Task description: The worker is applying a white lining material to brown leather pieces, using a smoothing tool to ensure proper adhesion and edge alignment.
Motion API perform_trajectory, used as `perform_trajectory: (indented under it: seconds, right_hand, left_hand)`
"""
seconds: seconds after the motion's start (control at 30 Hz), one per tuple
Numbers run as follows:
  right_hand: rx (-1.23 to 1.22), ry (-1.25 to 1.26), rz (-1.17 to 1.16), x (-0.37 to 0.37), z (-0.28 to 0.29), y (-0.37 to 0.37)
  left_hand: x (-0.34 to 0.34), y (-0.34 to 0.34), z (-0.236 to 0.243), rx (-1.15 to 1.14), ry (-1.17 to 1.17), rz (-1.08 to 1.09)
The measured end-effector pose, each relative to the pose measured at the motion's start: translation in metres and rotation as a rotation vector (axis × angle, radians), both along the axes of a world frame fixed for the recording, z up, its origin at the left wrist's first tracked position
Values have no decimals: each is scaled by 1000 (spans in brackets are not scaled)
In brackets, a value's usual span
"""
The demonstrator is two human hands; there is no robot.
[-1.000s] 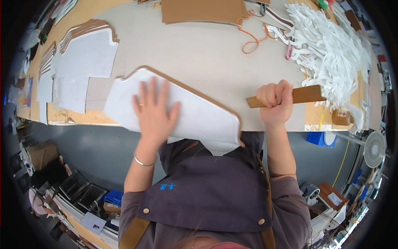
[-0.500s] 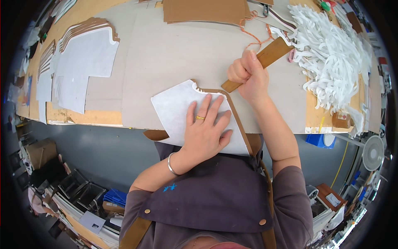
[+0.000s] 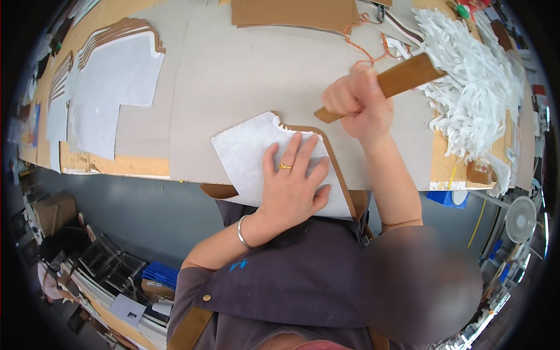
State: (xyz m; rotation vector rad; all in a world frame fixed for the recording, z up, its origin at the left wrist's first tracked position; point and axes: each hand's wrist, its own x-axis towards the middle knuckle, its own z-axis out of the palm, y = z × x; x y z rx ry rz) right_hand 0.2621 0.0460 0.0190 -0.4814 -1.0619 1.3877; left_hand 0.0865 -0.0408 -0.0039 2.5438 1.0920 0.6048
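My left hand [image 3: 294, 184] lies flat with fingers spread on a white-faced sheet piece [image 3: 245, 146], pressing it at the near edge of the table. A brown border runs along the piece's right and upper edges, and a notch with small cuts curves at its top. Part of the piece overhangs the table toward my apron. In my right hand [image 3: 364, 105], closed in a fist, is a flat wooden stick [image 3: 411, 76], slanting up to the right. Its lower end sits just above and right of the piece's upper corner; whether it touches the table I cannot tell.
Stacked white-and-brown cut pieces [image 3: 119, 70] lie at the left. Brown sheets [image 3: 294, 13] are at the far side, beside an orange cord [image 3: 373, 58]. White strips are heaped [image 3: 472, 87] at the right, near a small amber container [image 3: 480, 173]. A blurred patch hides my right sleeve.
My right hand has shifted slightly right, and the wooden stick has tilted flatter, its upper end swinging right. My left hand stays pressed on the sheet piece.
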Motion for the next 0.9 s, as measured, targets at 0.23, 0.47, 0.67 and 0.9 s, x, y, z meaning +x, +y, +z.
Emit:
perform_trajectory:
  seconds: [0.23, 0.47, 0.67, 0.9]
  right_hand:
    - [-40, 22, 111, -3, -11, 3]
    - [-63, -33, 65, -2, -9, -5]
    - [-34, -25, -128, -4, -9, -24]
    - [20, -20, -267, -11, -12, -41]
  left_hand:
    - [1, 1, -2, -5, 4, 9]
    - [0, 1, -3, -2, -14, 14]
    - [1, 2, -2, -15, -8, 17]
    - [1, 0, -3, -9, 3, 29]
